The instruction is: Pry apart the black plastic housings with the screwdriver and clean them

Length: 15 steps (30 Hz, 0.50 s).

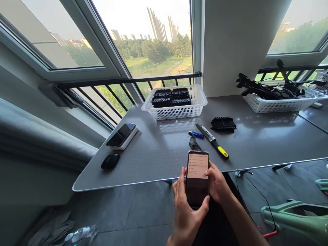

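A smartphone (197, 188) with a lit upper screen is held upright just in front of the table's near edge. My left hand (186, 212) wraps round its lower left side, fingers along the left edge and thumb at the lower right. On the right side, my right hand (217, 182) grips the phone's edge, its thumb over the screen. Beyond the phone lie a crumpled dark grey cloth (195, 143), a blue lighter (196, 134) and a file (212, 140) with a black and yellow handle. One black ridged plastic part (223, 124) rests behind the file.
A white basket (179, 112) of black parts stands by the window. Another basket (271, 105), at right, holds black devices and cables. At left on the table (148, 160) are a phone on a white box (123, 136) and a black case (110, 161). A green stool (294, 218) stands lower right.
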Each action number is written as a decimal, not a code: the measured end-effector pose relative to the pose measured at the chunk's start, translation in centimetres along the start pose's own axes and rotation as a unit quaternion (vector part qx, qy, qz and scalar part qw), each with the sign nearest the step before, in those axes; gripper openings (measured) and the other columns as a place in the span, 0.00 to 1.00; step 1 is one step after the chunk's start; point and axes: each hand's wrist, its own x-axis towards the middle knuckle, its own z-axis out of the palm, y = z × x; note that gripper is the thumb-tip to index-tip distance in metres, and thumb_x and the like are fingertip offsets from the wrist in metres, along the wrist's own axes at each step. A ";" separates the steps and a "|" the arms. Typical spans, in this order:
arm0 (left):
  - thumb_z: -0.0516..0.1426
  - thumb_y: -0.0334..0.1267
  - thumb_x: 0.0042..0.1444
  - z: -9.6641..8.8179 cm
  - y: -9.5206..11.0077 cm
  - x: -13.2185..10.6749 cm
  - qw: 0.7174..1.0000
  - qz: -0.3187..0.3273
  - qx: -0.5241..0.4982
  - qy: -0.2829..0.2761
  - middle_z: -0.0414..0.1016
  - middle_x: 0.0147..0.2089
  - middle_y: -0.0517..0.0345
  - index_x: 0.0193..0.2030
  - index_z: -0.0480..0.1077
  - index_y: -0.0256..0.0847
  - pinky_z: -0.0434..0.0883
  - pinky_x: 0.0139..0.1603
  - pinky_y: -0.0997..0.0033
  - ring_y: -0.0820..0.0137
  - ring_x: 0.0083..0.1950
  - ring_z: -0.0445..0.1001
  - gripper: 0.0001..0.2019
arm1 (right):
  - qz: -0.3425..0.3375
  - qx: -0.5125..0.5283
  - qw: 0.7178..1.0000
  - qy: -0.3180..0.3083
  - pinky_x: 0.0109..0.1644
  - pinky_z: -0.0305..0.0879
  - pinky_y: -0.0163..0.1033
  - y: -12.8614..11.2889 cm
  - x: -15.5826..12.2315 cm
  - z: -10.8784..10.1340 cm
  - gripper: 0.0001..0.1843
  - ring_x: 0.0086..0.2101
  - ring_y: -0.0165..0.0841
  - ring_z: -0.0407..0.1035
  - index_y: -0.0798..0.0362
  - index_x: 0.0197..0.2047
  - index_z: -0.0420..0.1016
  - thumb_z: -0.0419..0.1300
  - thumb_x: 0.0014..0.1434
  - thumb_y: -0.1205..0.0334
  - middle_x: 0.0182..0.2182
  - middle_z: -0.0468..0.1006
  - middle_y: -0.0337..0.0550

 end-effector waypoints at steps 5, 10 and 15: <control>0.64 0.43 0.46 -0.3 0.4 -0.1 0.999 -0.025 -0.017 -0.014 0.63 0.60 0.46 0.70 0.47 0.51 0.73 0.53 0.52 0.54 0.59 0.67 0.46 | -0.008 -0.033 0.999 -0.017 0.52 0.69 0.49 0.0 0.0 0.0 0.27 0.45 0.43 0.75 0.51 0.46 0.73 0.56 0.38 0.72 0.40 0.81 0.42; 0.64 0.43 0.46 -0.4 0.5 -0.2 0.998 -0.041 -0.035 -0.017 0.62 0.61 0.47 0.70 0.47 0.53 0.72 0.55 0.51 0.53 0.60 0.66 0.45 | -0.007 -0.033 0.999 -0.023 0.51 0.69 0.49 -0.2 -0.1 0.0 0.29 0.45 0.43 0.75 0.51 0.46 0.74 0.55 0.37 0.72 0.40 0.81 0.43; 0.63 0.41 0.46 -0.5 1.2 -0.2 0.995 -0.069 -0.061 -0.025 0.62 0.61 0.47 0.70 0.48 0.50 0.70 0.57 0.51 0.54 0.60 0.66 0.45 | 0.007 -0.016 1.000 0.004 0.50 0.69 0.48 -0.2 -0.3 0.1 0.25 0.43 0.42 0.75 0.51 0.47 0.73 0.59 0.42 0.69 0.39 0.82 0.43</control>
